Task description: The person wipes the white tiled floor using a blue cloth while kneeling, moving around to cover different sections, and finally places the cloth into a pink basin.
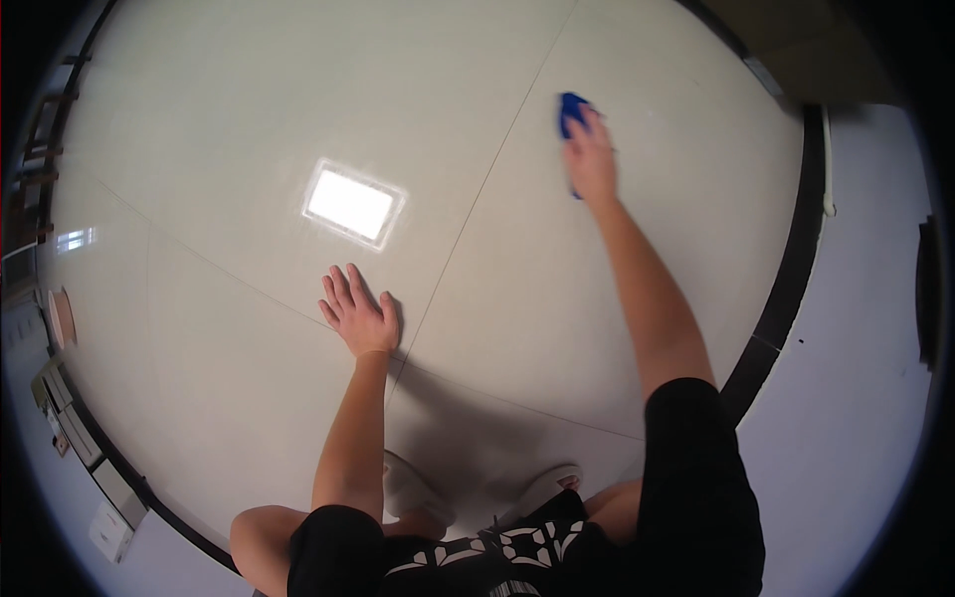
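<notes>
My right hand (pixel 593 160) lies over a blue cloth (pixel 571 112), pressing it against the glossy cream tiled floor (pixel 492 298). Motion blurs this hand, and its palm hides much of the cloth. With fingers spread, my left hand (pixel 363 317) rests flat on the tiles, near where two thin joint lines cross. It holds nothing. Below, my feet in light slippers (pixel 414 489) are on the floor close to my body.
A dark skirting board (pixel 791 261) runs along the white wall (pixel 858 313) at right, beside a thin pale pipe (pixel 827 164). Dark furniture (pixel 806 52) stands at upper right. Leftward are a pink tub (pixel 63 318), wooden furniture legs (pixel 41 153) and a white box (pixel 112 531).
</notes>
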`<state>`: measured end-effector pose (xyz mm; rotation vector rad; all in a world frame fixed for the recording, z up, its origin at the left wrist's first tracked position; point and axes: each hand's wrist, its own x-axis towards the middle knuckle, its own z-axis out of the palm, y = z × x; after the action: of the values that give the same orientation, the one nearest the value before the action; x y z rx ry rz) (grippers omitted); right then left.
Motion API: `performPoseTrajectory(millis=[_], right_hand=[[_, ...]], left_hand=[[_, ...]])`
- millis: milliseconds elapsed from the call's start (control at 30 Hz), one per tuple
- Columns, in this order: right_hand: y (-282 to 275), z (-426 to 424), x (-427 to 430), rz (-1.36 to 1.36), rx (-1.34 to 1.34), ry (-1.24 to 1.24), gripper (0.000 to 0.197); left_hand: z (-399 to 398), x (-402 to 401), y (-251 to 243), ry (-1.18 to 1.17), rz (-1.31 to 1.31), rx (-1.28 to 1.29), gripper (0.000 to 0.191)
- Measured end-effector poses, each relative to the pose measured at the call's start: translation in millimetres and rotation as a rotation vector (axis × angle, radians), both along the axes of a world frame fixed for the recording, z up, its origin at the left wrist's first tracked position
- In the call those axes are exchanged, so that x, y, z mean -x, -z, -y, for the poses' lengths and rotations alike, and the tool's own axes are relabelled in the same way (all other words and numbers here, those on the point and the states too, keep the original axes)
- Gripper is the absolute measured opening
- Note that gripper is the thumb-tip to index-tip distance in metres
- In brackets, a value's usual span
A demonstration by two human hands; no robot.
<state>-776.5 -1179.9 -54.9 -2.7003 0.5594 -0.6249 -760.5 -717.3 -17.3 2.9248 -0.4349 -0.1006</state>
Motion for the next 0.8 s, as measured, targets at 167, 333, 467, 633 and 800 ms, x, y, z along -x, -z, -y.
performPoseTrajectory(millis=[167, 333, 467, 633, 800], right_hand=[[-4.5, 78.6, 148.2, -0.077, 0.006, 0.386, 0.042], [-16.7, 82.7, 266.8, -0.118, -0.073, 0.367, 0.04], [-17.6, 77.6, 374.9, -0.154, -0.044, 0.48, 0.042], [-13.3, 50.6, 515.2, -0.205, -0.013, 0.827, 0.044], [2.7, -40.9, 554.2, -0.274, -0.016, 0.916, 0.045]], left_hand=[[0.1, 3.0, 7.9, 0.016, 0.026, -0.004, 0.075], [-5.1, 2.4, 10.2, 0.003, 0.03, 0.002, 0.076], [-6.6, 3.5, 14.9, 0.008, 0.049, -0.001, 0.074], [-2.7, 4.8, 23.5, 0.023, 0.097, -0.033, 0.073], [-10.2, 3.9, 22.4, 0.034, 0.119, -0.043, 0.069]])
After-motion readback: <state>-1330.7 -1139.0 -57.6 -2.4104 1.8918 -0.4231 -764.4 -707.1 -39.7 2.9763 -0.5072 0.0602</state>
